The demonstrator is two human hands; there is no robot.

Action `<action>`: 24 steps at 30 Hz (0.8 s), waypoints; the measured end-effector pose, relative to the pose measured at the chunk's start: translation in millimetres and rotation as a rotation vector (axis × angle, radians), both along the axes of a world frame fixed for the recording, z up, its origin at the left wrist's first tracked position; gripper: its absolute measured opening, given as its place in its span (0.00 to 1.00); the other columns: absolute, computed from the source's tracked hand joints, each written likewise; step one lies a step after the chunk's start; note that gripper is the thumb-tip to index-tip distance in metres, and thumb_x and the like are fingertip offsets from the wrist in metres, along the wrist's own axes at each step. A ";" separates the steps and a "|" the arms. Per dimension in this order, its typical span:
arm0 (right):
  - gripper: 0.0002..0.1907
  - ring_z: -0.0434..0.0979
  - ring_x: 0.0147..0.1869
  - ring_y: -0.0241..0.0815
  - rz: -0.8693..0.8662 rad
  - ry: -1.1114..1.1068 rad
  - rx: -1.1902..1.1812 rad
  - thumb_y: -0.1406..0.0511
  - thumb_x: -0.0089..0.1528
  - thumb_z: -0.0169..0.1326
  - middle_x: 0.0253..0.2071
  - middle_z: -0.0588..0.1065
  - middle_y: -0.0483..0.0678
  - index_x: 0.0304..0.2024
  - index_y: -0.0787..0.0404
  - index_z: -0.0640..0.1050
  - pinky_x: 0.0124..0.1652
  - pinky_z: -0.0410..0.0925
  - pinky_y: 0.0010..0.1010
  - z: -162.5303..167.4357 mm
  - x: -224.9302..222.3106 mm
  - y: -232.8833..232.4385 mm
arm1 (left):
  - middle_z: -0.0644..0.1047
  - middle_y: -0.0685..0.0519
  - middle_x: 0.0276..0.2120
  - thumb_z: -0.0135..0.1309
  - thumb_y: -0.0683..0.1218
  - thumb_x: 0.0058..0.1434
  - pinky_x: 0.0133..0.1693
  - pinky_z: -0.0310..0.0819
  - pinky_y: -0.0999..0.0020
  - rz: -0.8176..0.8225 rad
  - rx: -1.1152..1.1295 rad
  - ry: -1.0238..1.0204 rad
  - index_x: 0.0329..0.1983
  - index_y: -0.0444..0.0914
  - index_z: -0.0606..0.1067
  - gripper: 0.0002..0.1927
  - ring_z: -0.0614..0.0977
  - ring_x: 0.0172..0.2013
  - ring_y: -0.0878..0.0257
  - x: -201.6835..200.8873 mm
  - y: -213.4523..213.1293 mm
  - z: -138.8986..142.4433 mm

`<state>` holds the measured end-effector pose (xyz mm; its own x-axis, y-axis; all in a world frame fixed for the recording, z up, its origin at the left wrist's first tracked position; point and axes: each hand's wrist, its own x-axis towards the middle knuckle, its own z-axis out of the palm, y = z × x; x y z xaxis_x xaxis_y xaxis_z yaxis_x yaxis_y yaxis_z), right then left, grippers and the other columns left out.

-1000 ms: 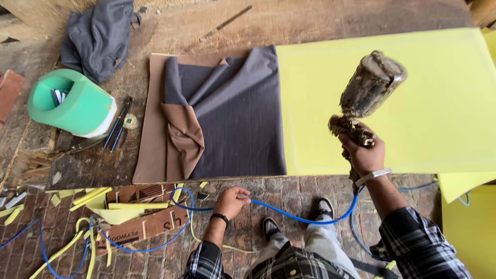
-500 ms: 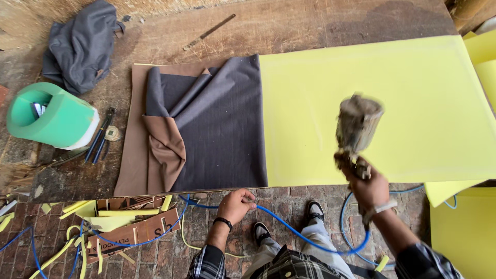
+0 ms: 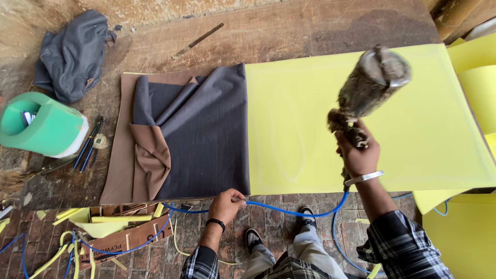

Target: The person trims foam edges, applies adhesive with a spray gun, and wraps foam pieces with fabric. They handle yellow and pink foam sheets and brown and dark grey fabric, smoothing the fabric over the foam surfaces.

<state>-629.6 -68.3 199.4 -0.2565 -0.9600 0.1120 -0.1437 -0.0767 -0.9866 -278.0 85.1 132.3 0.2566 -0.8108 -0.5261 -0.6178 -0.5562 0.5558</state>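
I'm gripping a grimy spray gun (image 3: 369, 88) in my right hand (image 3: 358, 155), fingers wrapped tight around its handle, holding it up over the yellow foam sheet (image 3: 320, 119) on the workbench (image 3: 289, 31). My left hand (image 3: 226, 204) is closing around the blue hose (image 3: 289, 211) at the bench's near edge, just below the grey fabric (image 3: 206, 134) folded back over brown cloth (image 3: 116, 155).
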 end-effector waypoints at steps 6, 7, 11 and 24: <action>0.29 0.76 0.32 0.32 -0.170 0.156 0.180 0.68 0.62 0.64 0.37 0.79 0.47 0.67 0.60 0.76 0.31 0.72 0.26 3.0 -45.1 42.6 | 0.85 0.55 0.32 0.67 0.47 0.54 0.39 0.78 0.64 -0.073 -0.053 0.084 0.37 0.43 0.82 0.09 0.86 0.36 0.62 -28.6 -3.1 -10.4; 0.30 0.77 0.33 0.32 -0.166 0.176 0.253 0.67 0.61 0.64 0.38 0.80 0.45 0.67 0.59 0.75 0.31 0.72 0.26 -1.6 -51.6 58.3 | 0.84 0.55 0.32 0.67 0.47 0.54 0.39 0.78 0.63 -0.099 -0.014 0.084 0.38 0.43 0.82 0.09 0.86 0.36 0.62 -33.8 -3.0 -11.0; 0.30 0.76 0.29 0.36 -0.045 0.172 0.548 0.68 0.59 0.64 0.33 0.80 0.50 0.65 0.57 0.77 0.29 0.70 0.30 -22.3 -67.7 98.3 | 0.85 0.55 0.30 0.67 0.46 0.54 0.39 0.79 0.64 -0.161 0.061 0.160 0.37 0.43 0.82 0.09 0.88 0.36 0.63 -57.9 -6.9 -9.4; 0.23 0.74 0.29 0.32 -0.117 0.049 0.005 0.69 0.65 0.63 0.33 0.76 0.45 0.62 0.70 0.76 0.30 0.68 0.24 -9.2 -111.8 13.3 | 0.84 0.58 0.33 0.66 0.49 0.58 0.41 0.78 0.63 -0.128 0.095 0.020 0.37 0.45 0.82 0.07 0.86 0.39 0.63 -92.5 -37.3 -7.7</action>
<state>-741.4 -55.0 190.3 -0.3609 -0.9246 0.1223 -0.1998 -0.0515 -0.9785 -370.5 47.9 124.5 0.1427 -0.7824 -0.6061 -0.6766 -0.5241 0.5172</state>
